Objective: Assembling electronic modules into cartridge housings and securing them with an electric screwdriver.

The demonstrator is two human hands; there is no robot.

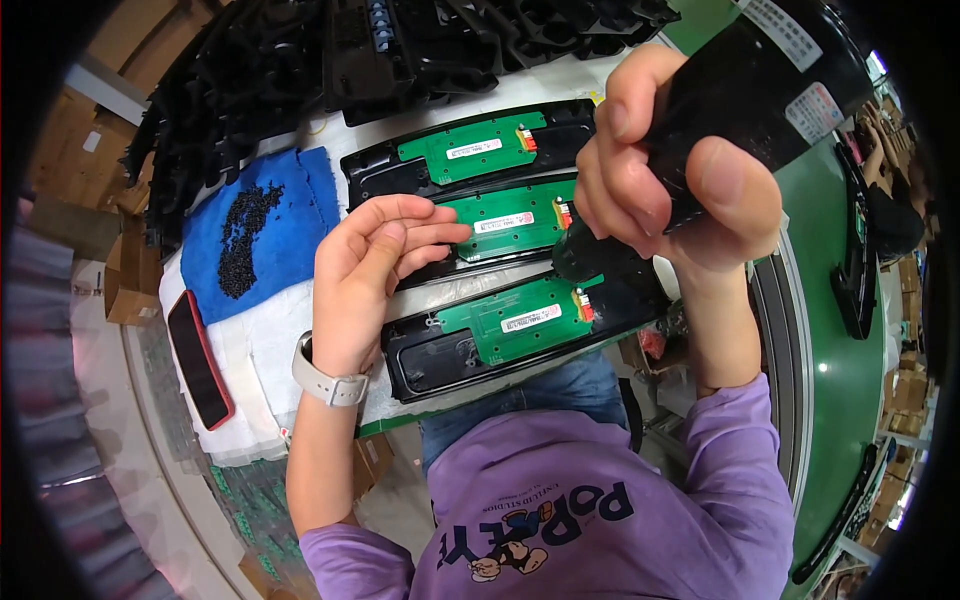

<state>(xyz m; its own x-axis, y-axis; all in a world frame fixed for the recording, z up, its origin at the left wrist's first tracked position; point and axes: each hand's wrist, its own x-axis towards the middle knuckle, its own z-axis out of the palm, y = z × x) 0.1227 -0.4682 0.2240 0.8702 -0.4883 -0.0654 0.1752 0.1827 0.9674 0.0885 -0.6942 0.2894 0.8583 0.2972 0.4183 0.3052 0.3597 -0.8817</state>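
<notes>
In my right hand (660,170) is a thick black electric screwdriver (765,85) with pale stickers on its body. Its lower end points down over the right part of the middle panel, and its tip is hard to make out. My left hand (375,250) has its fingers stretched out over the left end of that panel's green circuit board (510,222); nothing shows in them. The nearest black plastic panel (425,365) carries another circuit board (505,345). Beyond the middle one lies a third black panel (375,180) with its own board (420,150).
Small black screws (240,245) lie heaped on a blue cloth (310,190) at the left. A phone with a red edge (200,360) rests nearby on the white table cover (240,345). Black plastic parts (450,45) are piled along the back. Green floor (830,370) shows at the right.
</notes>
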